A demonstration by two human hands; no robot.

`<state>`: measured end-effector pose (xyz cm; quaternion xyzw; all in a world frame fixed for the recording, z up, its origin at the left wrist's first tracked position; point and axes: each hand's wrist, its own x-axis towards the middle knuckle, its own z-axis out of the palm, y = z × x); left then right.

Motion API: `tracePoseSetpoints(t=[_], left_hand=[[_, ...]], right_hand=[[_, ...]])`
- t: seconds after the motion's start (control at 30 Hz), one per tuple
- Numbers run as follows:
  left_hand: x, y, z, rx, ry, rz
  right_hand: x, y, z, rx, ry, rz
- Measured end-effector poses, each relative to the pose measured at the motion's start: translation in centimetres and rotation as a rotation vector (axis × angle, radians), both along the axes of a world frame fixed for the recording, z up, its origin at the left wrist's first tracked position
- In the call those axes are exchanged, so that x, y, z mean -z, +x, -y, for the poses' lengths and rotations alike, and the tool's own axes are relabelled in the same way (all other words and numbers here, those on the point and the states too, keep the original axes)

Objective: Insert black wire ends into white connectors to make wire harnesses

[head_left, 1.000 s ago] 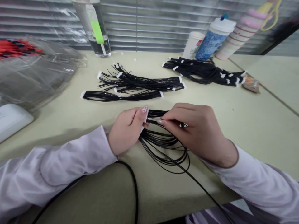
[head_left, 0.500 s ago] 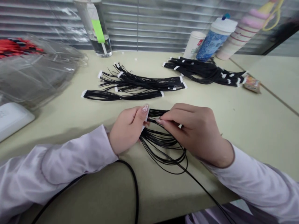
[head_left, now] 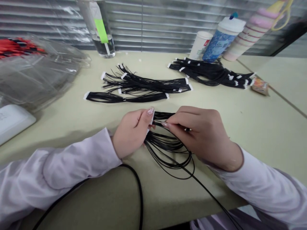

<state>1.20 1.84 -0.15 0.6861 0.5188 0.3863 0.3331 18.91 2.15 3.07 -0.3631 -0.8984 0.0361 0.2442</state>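
My left hand (head_left: 133, 131) is closed on a white connector (head_left: 153, 117), its thumb pressed along the housing. Black wires (head_left: 165, 143) run out of the white plastic and loop to the right below my fingers. My right hand (head_left: 199, 134) pinches a single black wire (head_left: 157, 122) between thumb and forefinger. That wire's thin end points left, close to the connector's edge; whether it touches cannot be made out. The other fingers of my right hand are curled and cover part of the loops.
Black wire harnesses (head_left: 144, 83) with white connectors lie beyond my hands, and another pile (head_left: 208, 73) sits back right. A clear bottle (head_left: 104, 44), a white cup (head_left: 200, 44) and a blue cup (head_left: 220, 40) stand along the blinds. Plastic bags (head_left: 35, 76) and a white case (head_left: 15, 121) are left.
Hardly anything differs. Both hands keep their grips, with the right hand shifted very slightly to the right in the picture along with the surrounding view.
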Motion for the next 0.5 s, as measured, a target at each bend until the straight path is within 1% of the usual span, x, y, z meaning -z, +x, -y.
tracePoseSetpoints(t=[0.13,0.5], left_hand=[[-0.08,0.05,-0.02,0.001,0.055,-0.034],[-0.04,-0.01,-0.02,0.050,0.102,-0.111]], right_hand=[[0.08,-0.03,0.05,-0.014,-0.026,0.028],[0.22,-0.17,0.12,-0.016,-0.047,0.015]])
